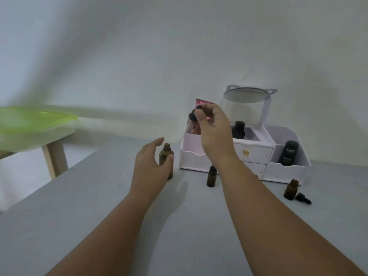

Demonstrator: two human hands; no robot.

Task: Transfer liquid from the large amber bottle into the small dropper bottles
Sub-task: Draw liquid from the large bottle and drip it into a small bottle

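Observation:
The large amber bottle (165, 156) stands uncapped on the grey table (99, 206). My left hand (150, 164) is cupped loosely beside it, thumb against its front and fingers spread apart from its neck. Above and to the right of the bottle, my right hand (213, 128) pinches the black bulb of a dropper (193, 115). Its blurred glass pipette slants down to the left towards the bottle's mouth. A small capped amber dropper bottle (211, 177) stands in the middle. Another small amber bottle (290, 189) stands open at the right, with its black dropper cap (303, 198) lying beside it.
A white drawer organizer (253, 152) stands against the wall behind the bottles, holding two dark bottles (288, 153) and a pink packet. At far left a green-lidded clear box (29, 120) sits on a wooden table.

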